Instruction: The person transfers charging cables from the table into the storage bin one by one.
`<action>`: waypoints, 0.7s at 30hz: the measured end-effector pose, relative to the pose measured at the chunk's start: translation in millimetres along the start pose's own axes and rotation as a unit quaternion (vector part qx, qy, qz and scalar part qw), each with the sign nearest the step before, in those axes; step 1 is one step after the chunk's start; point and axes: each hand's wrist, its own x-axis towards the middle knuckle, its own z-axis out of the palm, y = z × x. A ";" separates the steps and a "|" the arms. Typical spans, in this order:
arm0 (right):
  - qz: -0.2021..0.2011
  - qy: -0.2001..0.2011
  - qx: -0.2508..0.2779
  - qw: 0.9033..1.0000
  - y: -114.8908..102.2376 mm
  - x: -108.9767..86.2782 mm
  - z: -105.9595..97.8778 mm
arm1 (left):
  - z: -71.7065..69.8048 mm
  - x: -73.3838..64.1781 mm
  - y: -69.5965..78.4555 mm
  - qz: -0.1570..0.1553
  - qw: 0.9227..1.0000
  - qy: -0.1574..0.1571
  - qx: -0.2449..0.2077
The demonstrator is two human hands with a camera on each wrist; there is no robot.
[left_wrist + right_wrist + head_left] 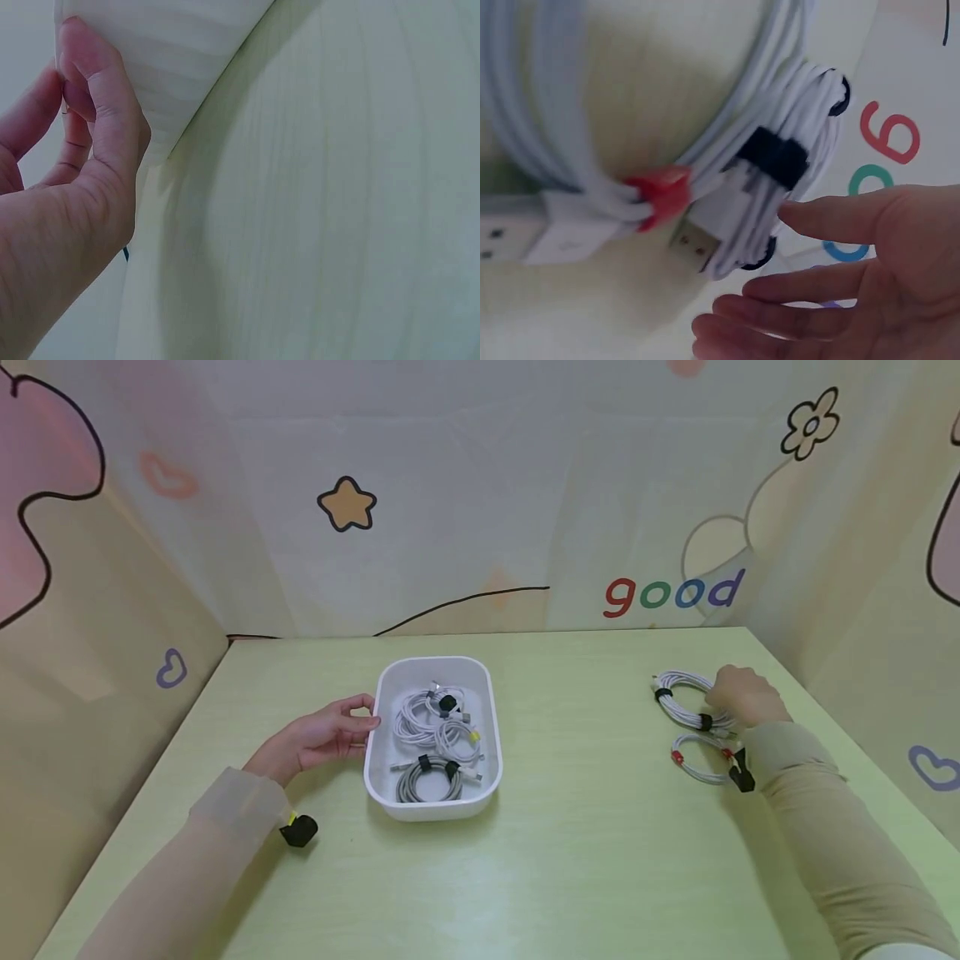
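Right hand (746,695), fingers loose, grasped nothing, thumb beside the black-tied white cable coil (806,97); red-tied coil (559,82) lay adjacent on the surface (570,843); left hand (324,739) pinched the rim of the white tray (435,812); inside lay the grey coil (407,787) and white coils (409,722), one yellow-tagged.

smooth, softly glossy white plastic for the tray (432,811); smooth, plastic-looking sheathing on the white cable (799,105); matt, cloth-like black on the strap (772,156); metal at the usb plug (694,246); pale wood grain, low sheen, across the worktop (570,827); creased matt cloth on the right sleeve (847,843).
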 end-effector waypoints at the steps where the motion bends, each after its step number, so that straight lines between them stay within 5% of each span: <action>1: 0.001 -0.011 0.001 1.000 1.9 0.0 0.9 | -0.6 -0.2 -0.3 0.000 1.000 -0.001 0.000; 5: 0.010 -0.022 0.016 1.000 7.6 2.5 6.0 | -1.7 -0.5 -1.6 0.000 1.000 -0.006 0.001; 15: 0.009 0.021 0.086 0.996 22.3 7.4 11.0 | -0.6 0.6 -3.5 0.001 1.000 -0.008 -0.001; 21: 0.008 0.073 0.212 0.975 27.3 14.4 7.8 | -0.9 1.4 -2.1 -0.002 1.000 0.000 -0.013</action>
